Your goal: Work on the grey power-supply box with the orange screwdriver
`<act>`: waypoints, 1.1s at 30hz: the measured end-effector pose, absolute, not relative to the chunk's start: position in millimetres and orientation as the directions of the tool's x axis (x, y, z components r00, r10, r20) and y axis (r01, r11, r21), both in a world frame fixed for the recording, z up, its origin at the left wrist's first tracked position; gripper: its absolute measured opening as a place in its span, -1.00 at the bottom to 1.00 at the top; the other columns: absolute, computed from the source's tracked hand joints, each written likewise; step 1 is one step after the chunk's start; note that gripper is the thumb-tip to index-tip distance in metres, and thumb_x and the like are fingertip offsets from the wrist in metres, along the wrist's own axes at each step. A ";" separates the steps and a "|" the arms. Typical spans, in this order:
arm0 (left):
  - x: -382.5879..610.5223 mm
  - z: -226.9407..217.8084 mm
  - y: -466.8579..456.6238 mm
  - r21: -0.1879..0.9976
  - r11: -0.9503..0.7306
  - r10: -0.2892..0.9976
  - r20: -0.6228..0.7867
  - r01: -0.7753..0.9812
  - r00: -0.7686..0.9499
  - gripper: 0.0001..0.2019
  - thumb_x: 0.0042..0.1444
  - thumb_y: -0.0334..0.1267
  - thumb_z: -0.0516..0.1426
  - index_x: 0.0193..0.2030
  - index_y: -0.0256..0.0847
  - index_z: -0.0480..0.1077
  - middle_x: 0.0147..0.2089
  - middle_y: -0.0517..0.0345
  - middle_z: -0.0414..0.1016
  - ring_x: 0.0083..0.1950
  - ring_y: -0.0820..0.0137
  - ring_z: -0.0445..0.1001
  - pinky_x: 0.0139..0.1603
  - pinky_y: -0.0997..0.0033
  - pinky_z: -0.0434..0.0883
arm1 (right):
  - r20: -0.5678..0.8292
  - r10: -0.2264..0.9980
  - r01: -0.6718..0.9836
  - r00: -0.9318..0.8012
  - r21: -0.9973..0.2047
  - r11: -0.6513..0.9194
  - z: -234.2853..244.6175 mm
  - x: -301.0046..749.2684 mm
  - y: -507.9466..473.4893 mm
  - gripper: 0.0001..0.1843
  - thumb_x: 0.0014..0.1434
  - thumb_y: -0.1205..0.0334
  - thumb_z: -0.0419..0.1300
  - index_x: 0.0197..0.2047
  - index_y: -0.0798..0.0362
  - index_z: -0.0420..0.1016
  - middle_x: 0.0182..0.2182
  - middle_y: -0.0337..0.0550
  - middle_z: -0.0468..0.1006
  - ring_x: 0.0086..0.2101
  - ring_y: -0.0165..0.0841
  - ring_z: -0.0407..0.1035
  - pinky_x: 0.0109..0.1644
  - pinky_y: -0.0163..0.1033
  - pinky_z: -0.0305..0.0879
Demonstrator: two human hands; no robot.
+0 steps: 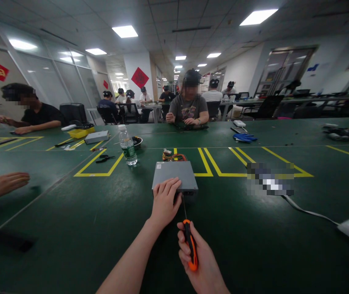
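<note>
A grey metal computer power supply [174, 171] lies on the green table in front of me, its bundle of coloured wires [174, 157] coming out at the far side. Across its near edge my left hand [165, 200] grips the box, fingers on the top face and thumb down by the front side. My right hand [197, 253] is wrapped round the orange and black handle of a screwdriver [190, 245]. The screwdriver's shaft points away from me and reaches the front side of the power supply, close to my left thumb. Its very tip is hard to make out.
A water bottle [127, 145] and black pliers [104, 158] stand and lie to the left. Another person's hand [4, 188] reaches in at the left edge. Blue gloves [244, 138] lie farther back; a white cable [310, 212] runs along the right. A person [189, 102] sits opposite.
</note>
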State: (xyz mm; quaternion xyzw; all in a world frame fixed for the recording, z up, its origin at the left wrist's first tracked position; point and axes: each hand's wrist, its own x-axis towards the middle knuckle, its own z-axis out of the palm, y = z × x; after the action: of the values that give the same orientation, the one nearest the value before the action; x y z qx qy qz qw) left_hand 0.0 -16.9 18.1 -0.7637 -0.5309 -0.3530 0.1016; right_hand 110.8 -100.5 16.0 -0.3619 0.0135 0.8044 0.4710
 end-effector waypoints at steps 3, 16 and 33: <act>0.1 18.3 -17.0 0.209 -0.411 0.737 0.649 0.888 0.188 -0.66 0.14 -0.31 0.03 0.07 -0.08 0.24 0.12 0.13 0.35 0.14 0.30 0.24 0.08 0.20 0.12 | -0.605 0.752 -0.772 -0.261 -0.336 -0.539 16.3 110.8 -100.5 -0.75 0.17 0.13 0.10 -0.26 0.18 0.40 -0.57 -0.21 0.39 -0.72 -0.62 0.06 -0.70 -0.50 -0.07; -0.1 17.5 -16.6 0.216 -0.411 0.743 0.642 0.886 0.188 -0.66 0.13 -0.31 0.04 0.07 -0.08 0.24 0.13 0.14 0.34 0.15 0.30 0.23 0.09 0.20 0.11 | -0.562 0.781 -0.784 -0.272 -0.342 -0.519 11.7 109.9 -100.4 -0.76 0.09 0.16 0.18 -0.27 0.20 0.39 -0.55 -0.18 0.43 -0.74 -0.65 0.02 -0.72 -0.52 -0.14; -0.2 17.5 -16.3 0.211 -0.414 0.736 0.649 0.885 0.190 -0.67 0.13 -0.31 0.04 0.07 -0.09 0.25 0.12 0.13 0.35 0.14 0.30 0.24 0.08 0.20 0.12 | -0.588 0.764 -0.777 -0.265 -0.339 -0.530 16.4 110.8 -100.0 -0.76 0.20 0.16 0.06 -0.28 0.20 0.38 -0.57 -0.21 0.39 -0.73 -0.65 0.03 -0.71 -0.53 -0.08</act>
State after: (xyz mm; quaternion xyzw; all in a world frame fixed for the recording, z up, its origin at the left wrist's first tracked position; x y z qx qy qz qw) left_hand -0.2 -16.3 17.5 -0.7639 -0.5308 -0.3513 0.1060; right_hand 110.8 -100.0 16.4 -0.3643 0.0090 0.7952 0.4846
